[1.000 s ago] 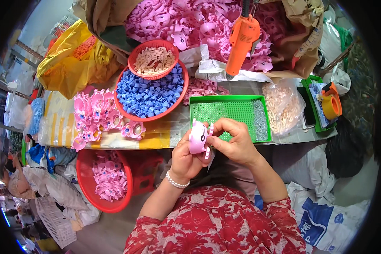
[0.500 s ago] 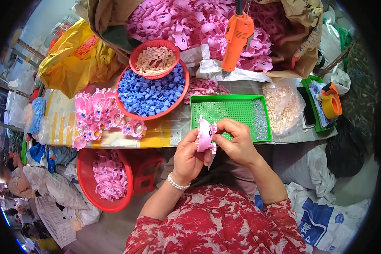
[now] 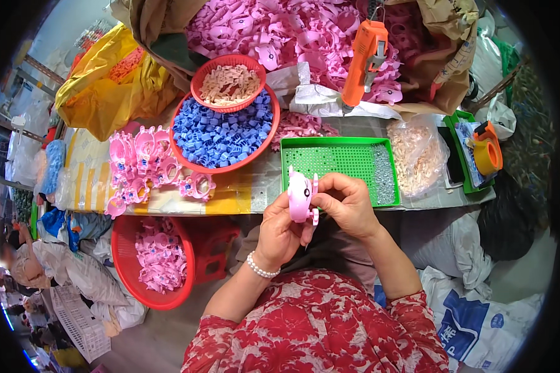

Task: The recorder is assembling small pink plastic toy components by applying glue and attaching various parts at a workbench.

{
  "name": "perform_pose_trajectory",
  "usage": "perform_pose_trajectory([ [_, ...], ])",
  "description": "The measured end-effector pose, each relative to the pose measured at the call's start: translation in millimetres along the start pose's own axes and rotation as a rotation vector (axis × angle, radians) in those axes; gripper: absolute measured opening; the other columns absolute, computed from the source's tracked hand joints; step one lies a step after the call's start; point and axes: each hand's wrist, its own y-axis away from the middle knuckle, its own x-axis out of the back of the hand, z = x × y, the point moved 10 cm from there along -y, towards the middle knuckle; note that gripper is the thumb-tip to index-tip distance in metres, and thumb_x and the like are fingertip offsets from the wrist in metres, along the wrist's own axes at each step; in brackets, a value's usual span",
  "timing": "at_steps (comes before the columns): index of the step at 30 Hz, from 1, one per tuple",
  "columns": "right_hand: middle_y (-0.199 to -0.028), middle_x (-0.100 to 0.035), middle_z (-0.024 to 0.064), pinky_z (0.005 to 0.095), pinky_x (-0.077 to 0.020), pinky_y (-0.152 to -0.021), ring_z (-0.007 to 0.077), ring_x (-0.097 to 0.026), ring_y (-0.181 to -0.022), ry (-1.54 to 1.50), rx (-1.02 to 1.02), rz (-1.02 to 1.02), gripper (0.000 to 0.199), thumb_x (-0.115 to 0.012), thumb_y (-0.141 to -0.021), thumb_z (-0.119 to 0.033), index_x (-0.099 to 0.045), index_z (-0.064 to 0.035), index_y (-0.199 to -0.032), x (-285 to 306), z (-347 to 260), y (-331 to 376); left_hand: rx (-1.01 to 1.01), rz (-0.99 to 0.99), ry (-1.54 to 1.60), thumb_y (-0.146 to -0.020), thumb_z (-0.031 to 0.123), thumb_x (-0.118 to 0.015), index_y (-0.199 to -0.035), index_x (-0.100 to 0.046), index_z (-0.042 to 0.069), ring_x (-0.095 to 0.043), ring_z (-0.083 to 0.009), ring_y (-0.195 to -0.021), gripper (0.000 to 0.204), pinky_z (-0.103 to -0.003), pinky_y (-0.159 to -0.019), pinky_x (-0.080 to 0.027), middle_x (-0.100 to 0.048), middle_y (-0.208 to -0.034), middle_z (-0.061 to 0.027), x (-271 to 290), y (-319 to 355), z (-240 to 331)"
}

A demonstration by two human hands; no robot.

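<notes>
A pink plastic toy part with a printed eye is held upright in front of my chest, over the table's near edge. My left hand is closed round its left side and bottom. At its right side, the thumb and forefinger of my right hand are pinched together against a thin pink projection; whether a smaller piece sits between them is hidden. Just beyond my hands lies a green perforated tray with small silvery pieces at its right end.
Blue pieces fill a red basket, with a smaller basket of cream pieces on its rim. An orange electric screwdriver hangs before heaped pink parts. Joined pink parts lie left. A red basket stands below the table.
The hanging screwdriver has swung right and turned. The pink part has tilted slightly in my left hand, and my right fingers stay at its side.
</notes>
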Motion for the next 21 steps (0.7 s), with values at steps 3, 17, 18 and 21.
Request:
perform_pose_trajectory([
  [3, -0.085, -0.060, 0.0024, 0.0218, -0.0472, -0.067, 0.0072, -0.057, -0.077, 0.018, 0.012, 0.010, 0.008, -0.065, -0.082, -0.003, -0.059, 0.0018, -0.087, 2, -6, -1, 0.028, -0.015, 0.022, -0.093, 0.009, -0.039, -0.122, -0.052, 0.000, -0.049, -0.0131, -0.046, 0.033, -0.022, -0.040, -0.039, -0.060, -0.078, -0.0086, -2, -2, 2],
  [17, -0.085, -0.061, 0.0059, 0.0251, -0.0478, -0.069, 0.0111, -0.058, -0.076, 0.013, 0.088, 0.130, 0.017, -0.065, -0.076, 0.000, -0.061, 0.0023, -0.093, 11, -11, 2, -0.164, 0.159, -0.058, -0.093, 0.011, -0.042, -0.119, -0.051, 0.001, -0.053, -0.0129, -0.051, 0.029, -0.022, -0.042, -0.041, -0.062, -0.084, -0.0097, 19, -2, 25],
  [18, -0.092, -0.060, 0.0056, 0.0251, -0.0461, -0.074, 0.0116, -0.057, -0.082, 0.140, 0.146, 0.015, 0.020, -0.065, -0.078, -0.002, -0.060, 0.0027, -0.096, 2, -17, 3, -0.180, 0.170, -0.060, -0.093, 0.011, -0.042, -0.119, -0.051, 0.001, -0.053, -0.0129, -0.051, 0.029, -0.022, -0.042, -0.041, -0.062, -0.084, -0.0097, 21, 0, 27],
  [21, -0.094, -0.059, 0.0059, 0.0254, -0.0451, -0.075, 0.0125, -0.056, -0.083, 0.222, 0.182, -0.073, 0.020, -0.066, -0.079, -0.005, -0.059, 0.0029, -0.096, -12, -16, 6, -0.142, 0.150, -0.070, -0.097, 0.017, -0.042, -0.124, -0.048, 0.005, -0.052, -0.0087, -0.052, 0.030, -0.020, -0.046, -0.042, -0.059, -0.079, -0.0033, 17, 1, 19],
])
